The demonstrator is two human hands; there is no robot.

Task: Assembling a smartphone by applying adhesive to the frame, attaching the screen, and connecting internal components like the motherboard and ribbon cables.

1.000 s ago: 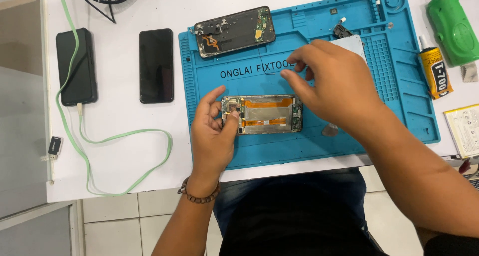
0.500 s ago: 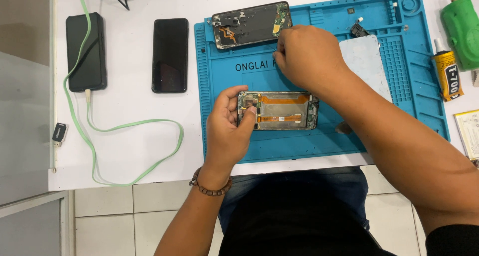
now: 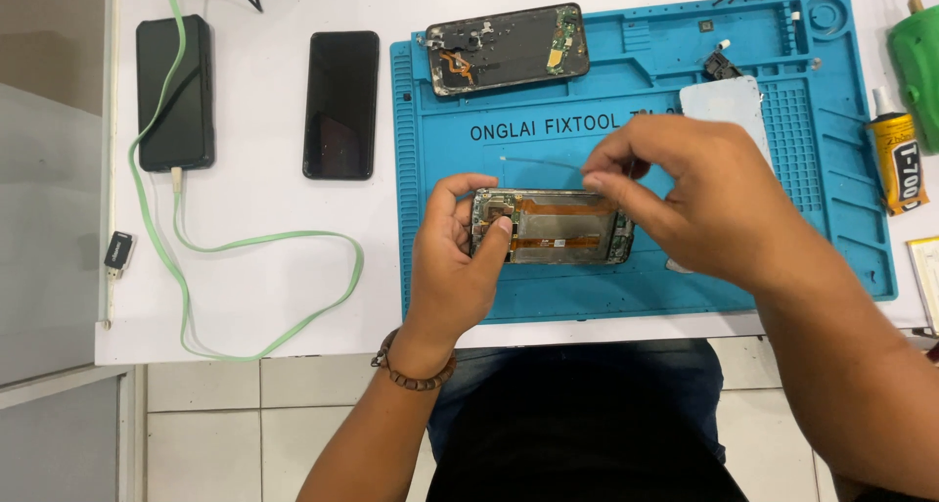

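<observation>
An opened phone (image 3: pixel 558 228), its orange flex cable and circuit board showing, lies lengthwise on the blue work mat (image 3: pixel 440 101). My left hand (image 3: pixel 450 267) grips its left end, thumb pressed on the board. Just above the phone's upper right edge, my right hand (image 3: pixel 704 208) pinches a thin pale strip (image 3: pixel 538 161) between thumb and forefinger. The strip points left over the mat. What the right palm hides of the phone's right end I cannot see.
A second dismantled phone body (image 3: pixel 509 47) lies at the mat's top. A pale panel (image 3: pixel 729 106) rests at the right. A black phone (image 3: pixel 340 104) and a black device (image 3: pixel 174 91) on a green cable (image 3: pixel 264 243) sit left. Glue tube (image 3: pixel 900 164) and green tool (image 3: pixel 919 62) are far right.
My right hand went up to the dismantled phone body at the top of the mat, then came back down above the opened phone, now pinching a thin strip. My left hand kept its grip.
</observation>
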